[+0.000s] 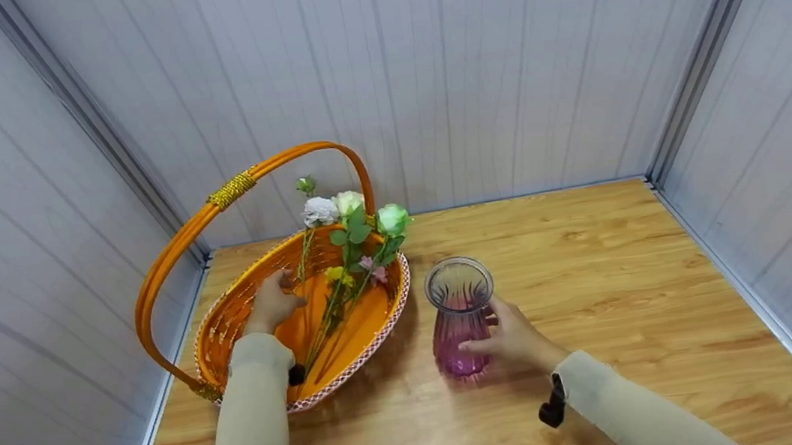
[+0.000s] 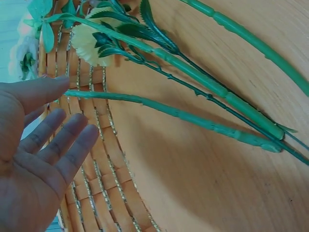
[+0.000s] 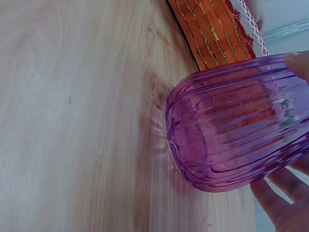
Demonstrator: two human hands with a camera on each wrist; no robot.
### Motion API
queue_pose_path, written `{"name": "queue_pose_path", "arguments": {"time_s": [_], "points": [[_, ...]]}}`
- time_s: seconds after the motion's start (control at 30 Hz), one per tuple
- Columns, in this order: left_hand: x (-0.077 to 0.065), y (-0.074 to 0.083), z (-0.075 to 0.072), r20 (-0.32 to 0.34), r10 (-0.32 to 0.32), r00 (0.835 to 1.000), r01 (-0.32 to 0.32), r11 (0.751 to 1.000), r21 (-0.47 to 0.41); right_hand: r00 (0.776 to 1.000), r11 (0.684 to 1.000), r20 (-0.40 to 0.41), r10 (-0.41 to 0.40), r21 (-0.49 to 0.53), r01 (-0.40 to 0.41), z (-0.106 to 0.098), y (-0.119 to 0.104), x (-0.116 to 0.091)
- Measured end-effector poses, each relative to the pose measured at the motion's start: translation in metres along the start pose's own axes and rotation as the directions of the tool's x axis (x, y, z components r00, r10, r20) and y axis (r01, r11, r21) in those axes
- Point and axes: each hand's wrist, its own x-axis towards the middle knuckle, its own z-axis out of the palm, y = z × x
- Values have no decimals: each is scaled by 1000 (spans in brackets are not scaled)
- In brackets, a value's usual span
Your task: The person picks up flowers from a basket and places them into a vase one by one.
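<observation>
An orange woven basket [image 1: 396, 313] with a tall arched handle holds several artificial flowers, among them a white flower [image 1: 320, 211], a pale green rose [image 1: 392, 219] and a yellow flower [image 1: 338, 276]. Inside it, my left hand [image 1: 272, 303] reaches toward the green stems [image 2: 203, 121], thumb and fingers spread apart. The thumb tip overlaps one stem's upper end in the left wrist view. My right hand [image 1: 514, 336] grips a ribbed glass vase [image 1: 461, 335], clear at the top and purple-pink below, thumb on the near side and fingers around the right. The vase is upright, its base at the tabletop.
The wooden table [image 1: 581, 253] is enclosed by grey panel walls [image 1: 484, 75] at the back and both sides. The basket's handle [image 1: 179, 241] arches high on the left, close to the left wall. The vase stands just right of the basket's lace-trimmed rim.
</observation>
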Motion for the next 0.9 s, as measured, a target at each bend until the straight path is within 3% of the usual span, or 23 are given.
{"name": "queue_pose_path", "arguments": {"time_s": [0.17,0.5,0.9], "points": [[-1,-6,5,31,-13,999,13,1000,-7,1000,1000,0,-1,-7,1,1,0,0],[-5,-6,12,108,-31,994,45,990,-133,1000,1000,2,22,-18,-22,-1,-4,0],[-8,-2,11,77,-32,996,46,981,-189,1000,1000,18,4,-5,-4,0,-2,0]]}}
